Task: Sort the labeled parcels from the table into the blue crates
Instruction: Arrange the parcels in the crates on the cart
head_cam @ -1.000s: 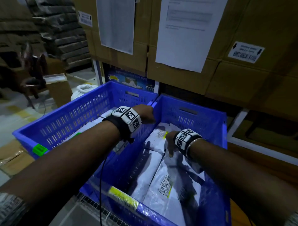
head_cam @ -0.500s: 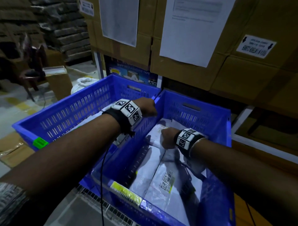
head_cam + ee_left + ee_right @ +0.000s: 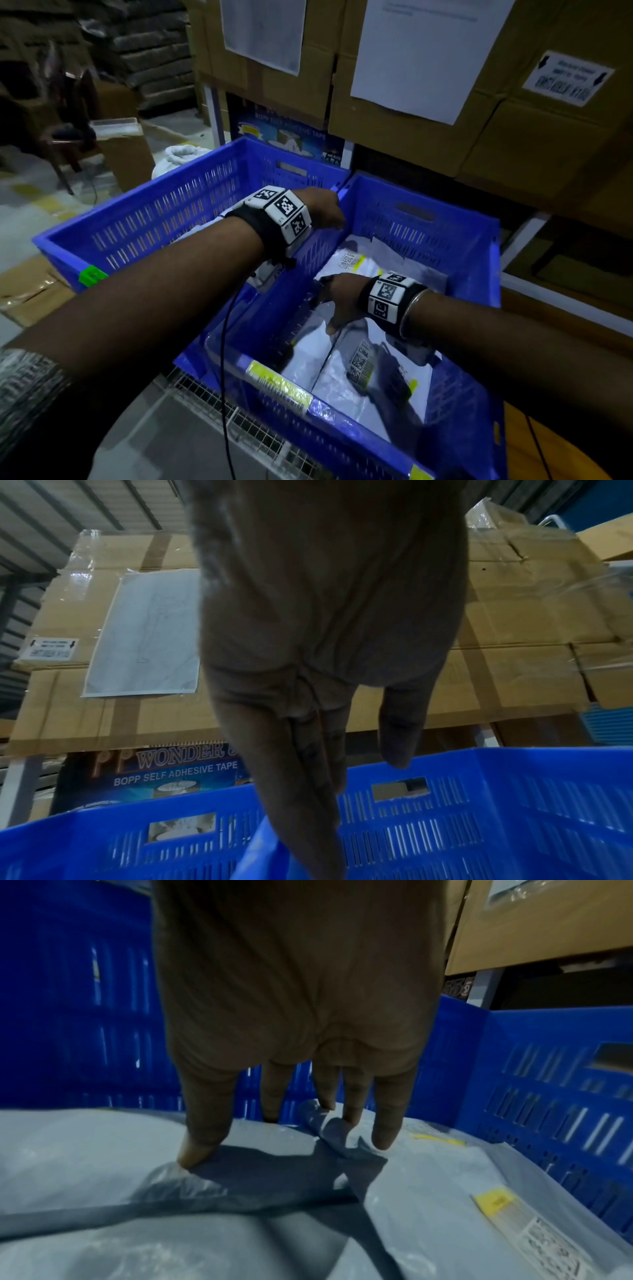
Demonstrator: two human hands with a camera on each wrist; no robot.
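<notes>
Parcels (image 3: 329,363) in grey-white mailers lie flat inside the right crate (image 3: 476,246) of 2 blue crates. Right hand (image 3: 342,301), fingers (image 3: 202,1139) straight and spread, presses down on the top parcel. Left hand (image 3: 322,212), fingers straight, rests on the rim shared with the left crate (image 3: 144,219).

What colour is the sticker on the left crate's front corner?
Green sticker, seen best in the head view.

Black wristbands (image 3: 253,222) carry white coded tags (image 3: 387,294).
</notes>
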